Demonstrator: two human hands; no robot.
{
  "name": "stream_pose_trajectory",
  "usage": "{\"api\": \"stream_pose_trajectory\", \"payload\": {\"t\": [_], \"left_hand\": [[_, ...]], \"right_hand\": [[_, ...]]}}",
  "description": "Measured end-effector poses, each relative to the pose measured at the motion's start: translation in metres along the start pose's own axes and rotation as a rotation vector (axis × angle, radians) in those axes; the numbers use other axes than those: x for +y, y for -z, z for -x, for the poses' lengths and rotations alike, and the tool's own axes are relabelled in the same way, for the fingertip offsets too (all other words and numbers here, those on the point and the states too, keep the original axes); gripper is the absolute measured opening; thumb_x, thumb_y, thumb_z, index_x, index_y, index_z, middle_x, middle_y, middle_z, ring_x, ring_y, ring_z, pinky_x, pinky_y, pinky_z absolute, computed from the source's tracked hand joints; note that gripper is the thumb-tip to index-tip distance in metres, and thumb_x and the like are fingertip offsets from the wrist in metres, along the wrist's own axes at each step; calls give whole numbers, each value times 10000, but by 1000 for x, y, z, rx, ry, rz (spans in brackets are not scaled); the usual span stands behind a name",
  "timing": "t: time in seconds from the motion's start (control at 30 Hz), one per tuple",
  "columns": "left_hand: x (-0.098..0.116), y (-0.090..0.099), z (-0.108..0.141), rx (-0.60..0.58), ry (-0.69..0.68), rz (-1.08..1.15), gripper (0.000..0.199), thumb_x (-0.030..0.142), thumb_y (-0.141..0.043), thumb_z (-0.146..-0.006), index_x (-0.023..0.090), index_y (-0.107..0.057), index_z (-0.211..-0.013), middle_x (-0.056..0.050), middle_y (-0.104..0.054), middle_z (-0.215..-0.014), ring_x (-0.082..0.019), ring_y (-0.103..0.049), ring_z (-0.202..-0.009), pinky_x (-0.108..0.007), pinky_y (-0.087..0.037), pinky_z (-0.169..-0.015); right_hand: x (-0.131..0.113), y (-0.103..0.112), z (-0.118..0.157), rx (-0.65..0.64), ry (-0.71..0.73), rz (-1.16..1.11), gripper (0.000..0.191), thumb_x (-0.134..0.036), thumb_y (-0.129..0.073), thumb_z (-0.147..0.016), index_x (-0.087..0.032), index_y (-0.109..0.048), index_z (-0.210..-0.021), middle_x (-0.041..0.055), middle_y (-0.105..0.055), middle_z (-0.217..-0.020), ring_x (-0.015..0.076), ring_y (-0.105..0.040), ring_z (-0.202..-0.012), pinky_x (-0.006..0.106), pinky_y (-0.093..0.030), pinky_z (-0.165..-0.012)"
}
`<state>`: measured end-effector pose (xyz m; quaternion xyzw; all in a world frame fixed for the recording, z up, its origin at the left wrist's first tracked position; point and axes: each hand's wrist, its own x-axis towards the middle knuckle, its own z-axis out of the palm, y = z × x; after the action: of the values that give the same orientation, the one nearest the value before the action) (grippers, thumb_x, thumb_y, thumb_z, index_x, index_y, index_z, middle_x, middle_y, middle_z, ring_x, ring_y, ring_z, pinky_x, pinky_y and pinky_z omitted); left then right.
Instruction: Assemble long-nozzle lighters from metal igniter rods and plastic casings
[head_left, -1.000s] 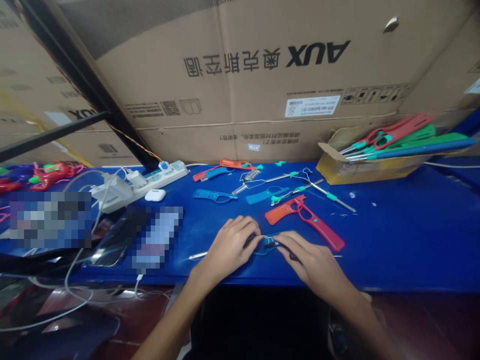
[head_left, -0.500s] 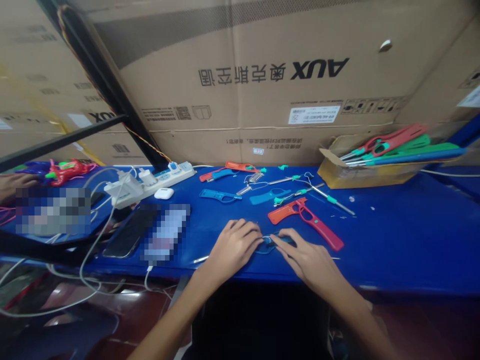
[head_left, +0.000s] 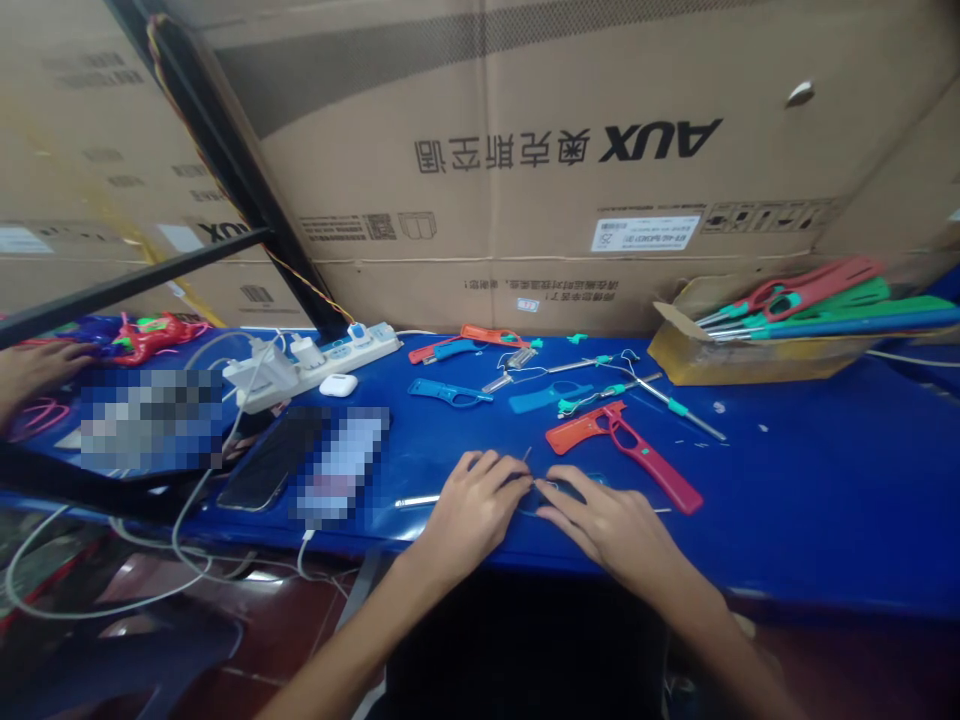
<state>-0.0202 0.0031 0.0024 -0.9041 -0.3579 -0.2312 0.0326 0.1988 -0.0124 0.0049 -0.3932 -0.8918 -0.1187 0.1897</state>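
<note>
My left hand (head_left: pixel 484 505) and my right hand (head_left: pixel 600 505) meet at the table's front edge, fingertips almost touching. Both are closed over a small blue piece, mostly hidden by the fingers, with a thin wire near it. A metal tube (head_left: pixel 417 501) sticks out to the left from under my left hand. Just beyond my hands lie an orange shell half (head_left: pixel 577 430) and a red shell half (head_left: pixel 667 475). Farther back are blue shell pieces (head_left: pixel 450 392), metal rods with green parts (head_left: pixel 684 411) and wired metal parts (head_left: pixel 517 362).
An open carton (head_left: pixel 757 365) of assembled lighters stands at the back right. On the left are a power strip (head_left: pixel 360 350), a white earphone case (head_left: pixel 338 385), two phones (head_left: pixel 274 460) with cables, and a black frame. Another person's hand (head_left: pixel 45 370) is at far left.
The view has shifted slightly, so the scene sits farther right. My fingers have closed more over the blue piece, and more of the metal tube shows at my left hand.
</note>
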Motion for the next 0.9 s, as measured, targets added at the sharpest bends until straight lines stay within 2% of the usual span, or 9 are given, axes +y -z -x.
{"api": "stream_pose_trajectory", "payload": {"t": [0.13,0.27,0.47,0.6,0.9], "left_hand": [[-1,-2,1,-8,5,12,215,118,-492,-1014,176,-660,-1135,-68,-698,-1133,-211,-604,-975,-382,-436,-837],[-2,-1,6,35,40,57,171,160,-502,-1033,171,-657,-1104,-50,-705,-1127,-197,-605,-960,-369,-440,-854],[-2,5,16,60,53,50,183,204,-495,-1047,185,-678,-1048,-46,-727,-1111,-193,-624,-949,-372,-454,-861],[-1,8,15,60,48,42,192,213,-494,-1052,186,-683,-1039,-42,-735,-1092,-189,-638,-959,-369,-453,-860],[3,14,4,-93,5,-119,176,166,-508,-1023,169,-684,-1010,-54,-718,-1035,-229,-621,-928,-403,-409,-850]], "right_hand": [[-1,0,-1,11,-48,-47,449,-418,-331,-1085,-215,-721,-1175,72,-732,-1119,111,-713,-684,200,-462,-489],[-3,-1,1,25,-68,-41,452,-423,-324,-1085,-217,-716,-1173,57,-738,-1125,112,-699,-627,221,-438,-462],[-3,-2,4,38,-63,-58,394,-384,-369,-1083,-210,-715,-1154,53,-745,-1150,132,-735,-714,222,-472,-514],[-4,-2,4,67,-72,-58,399,-392,-373,-1081,-209,-725,-1123,49,-755,-1125,132,-737,-691,234,-486,-508],[-4,-3,6,114,-62,-46,432,-381,-343,-1092,-192,-730,-1081,52,-768,-1111,144,-752,-740,231,-506,-547]]}}
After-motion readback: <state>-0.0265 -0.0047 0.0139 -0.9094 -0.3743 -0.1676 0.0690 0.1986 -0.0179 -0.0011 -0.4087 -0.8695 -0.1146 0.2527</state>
